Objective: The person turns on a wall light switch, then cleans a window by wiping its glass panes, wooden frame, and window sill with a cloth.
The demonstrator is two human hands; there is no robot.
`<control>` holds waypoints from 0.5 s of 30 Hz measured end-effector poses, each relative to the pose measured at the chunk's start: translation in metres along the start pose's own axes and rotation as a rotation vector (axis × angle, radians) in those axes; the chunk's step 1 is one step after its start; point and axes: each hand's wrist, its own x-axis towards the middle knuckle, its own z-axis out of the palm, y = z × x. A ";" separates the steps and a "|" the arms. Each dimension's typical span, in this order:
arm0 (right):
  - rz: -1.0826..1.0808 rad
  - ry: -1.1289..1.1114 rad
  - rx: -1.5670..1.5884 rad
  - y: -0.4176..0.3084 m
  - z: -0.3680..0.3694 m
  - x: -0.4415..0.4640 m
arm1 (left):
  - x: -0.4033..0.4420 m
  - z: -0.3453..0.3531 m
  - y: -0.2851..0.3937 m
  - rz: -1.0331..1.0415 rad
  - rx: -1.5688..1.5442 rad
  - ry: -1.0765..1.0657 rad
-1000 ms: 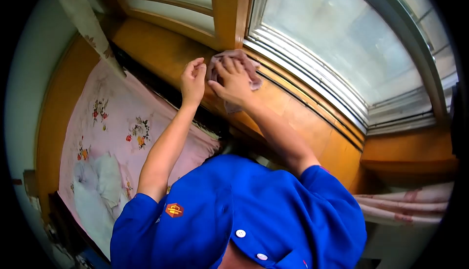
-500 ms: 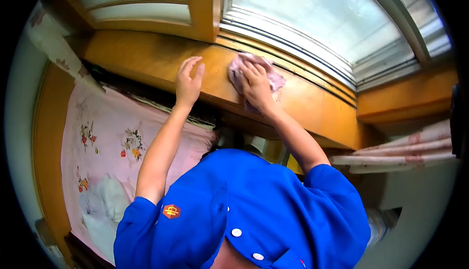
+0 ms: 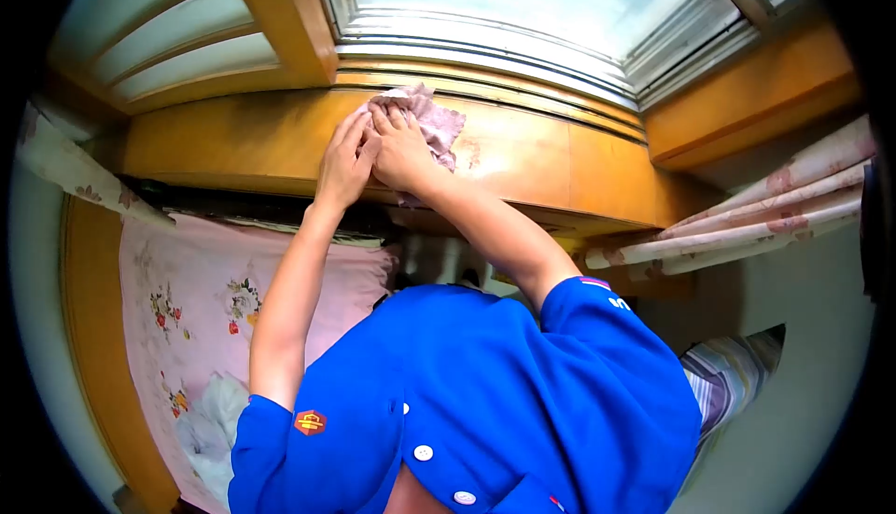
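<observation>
A crumpled pinkish cleaning cloth [image 3: 437, 126] lies on the wooden windowsill [image 3: 523, 154], just in front of the window tracks. My right hand [image 3: 401, 148] presses down on it with the fingers closed over the fabric. Beside it, my left hand [image 3: 345, 167] has its fingers curled at the cloth's left edge, close against the right hand. Part of the cloth is hidden beneath my hands and hangs at the sill's front edge. Small brownish marks show on the sill to the right of the cloth.
Behind the sill run the sliding window tracks [image 3: 523, 101], with a wooden-framed panel [image 3: 322, 28] at the left. Floral curtains [image 3: 747, 220] hang on both sides. Below left is a bed with a pink flowered sheet [image 3: 289, 267], a white bundle [image 3: 210, 421] on it.
My right hand and the cloth have slid left along the sill. My left hand, earlier apart and raised with fingers spread, now meets the cloth and the right hand. The view has turned slightly.
</observation>
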 end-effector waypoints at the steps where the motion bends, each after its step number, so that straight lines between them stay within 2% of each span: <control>1: -0.010 0.036 -0.018 0.007 -0.004 -0.013 | -0.004 0.009 0.002 0.005 -0.016 -0.025; 5: 0.066 0.095 0.044 0.053 -0.046 -0.069 | -0.009 0.042 0.014 -0.027 0.188 -0.031; 10: 0.162 0.183 0.004 0.154 -0.096 -0.148 | -0.011 0.059 -0.005 -0.012 0.348 -0.015; 12: 0.277 0.090 0.065 0.195 -0.126 -0.176 | -0.012 0.062 -0.005 0.014 0.418 -0.013; 13: 0.300 0.077 -0.108 0.212 -0.149 -0.188 | -0.013 0.063 -0.004 0.019 0.457 0.005; 14: 0.473 -0.001 -0.144 0.211 -0.186 -0.195 | -0.014 0.065 -0.003 0.021 0.496 0.022; 15: 0.582 0.033 -0.174 0.229 -0.194 -0.213 | -0.014 0.067 -0.003 0.021 0.491 0.051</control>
